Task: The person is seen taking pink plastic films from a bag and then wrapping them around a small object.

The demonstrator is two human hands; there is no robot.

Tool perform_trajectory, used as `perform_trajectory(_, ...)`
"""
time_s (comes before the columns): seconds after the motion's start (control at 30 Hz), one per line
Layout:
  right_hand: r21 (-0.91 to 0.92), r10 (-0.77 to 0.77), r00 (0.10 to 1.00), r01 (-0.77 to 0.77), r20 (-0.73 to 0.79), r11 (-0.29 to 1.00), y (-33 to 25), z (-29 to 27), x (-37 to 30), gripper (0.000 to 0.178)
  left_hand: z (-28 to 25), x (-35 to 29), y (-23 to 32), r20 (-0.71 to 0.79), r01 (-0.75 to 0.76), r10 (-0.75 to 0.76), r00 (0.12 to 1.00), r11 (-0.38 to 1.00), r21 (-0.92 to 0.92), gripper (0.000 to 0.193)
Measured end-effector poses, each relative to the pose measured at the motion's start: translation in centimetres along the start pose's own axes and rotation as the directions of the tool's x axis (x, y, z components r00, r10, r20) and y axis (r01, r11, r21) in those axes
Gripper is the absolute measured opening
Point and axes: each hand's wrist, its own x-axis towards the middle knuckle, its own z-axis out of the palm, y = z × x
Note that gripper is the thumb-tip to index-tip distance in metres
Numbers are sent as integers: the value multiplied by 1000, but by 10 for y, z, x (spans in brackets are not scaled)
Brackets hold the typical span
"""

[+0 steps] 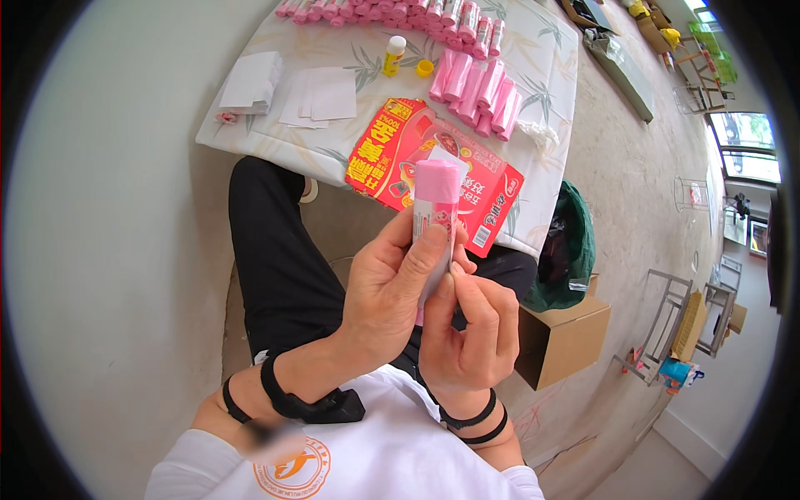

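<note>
Upright in front of me is a pink roll (437,177), apparently of plastic bags, with a printed paper label (433,218) around it. My left hand (383,279) is closed around the roll, its thumb pressing on the label. Fingers of my right hand (473,329) pinch the label's lower right edge; they partly hide it. Behind the roll, a flattened red carton (392,150) lies at the table's near edge. Past it are several bare pink rolls (477,93), a yellow glue stick (393,57) with a white end, and a loose yellow cap (425,68).
Labelled pink rolls (462,25) are heaped at the table's far side. White paper slips (332,93) and a paper stack (252,77) lie at the left. Crumpled tissue (540,136) sits at the right edge. A green bag (575,250) and a cardboard box (575,342) stand beside the table.
</note>
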Motion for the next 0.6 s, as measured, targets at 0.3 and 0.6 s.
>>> perform_trajectory(0.3, -93, -76, 994, 83, 72, 992, -1, -7, 1, 28, 11, 3, 0, -63, -13, 12, 998, 1000, -11, 27)
perform_trajectory(0.6, -157, -174, 979, 189, 105, 969, -1, -13, 4, 29, 7, 1, 2, 82, -8, 8, 997, 1000, 0, 45)
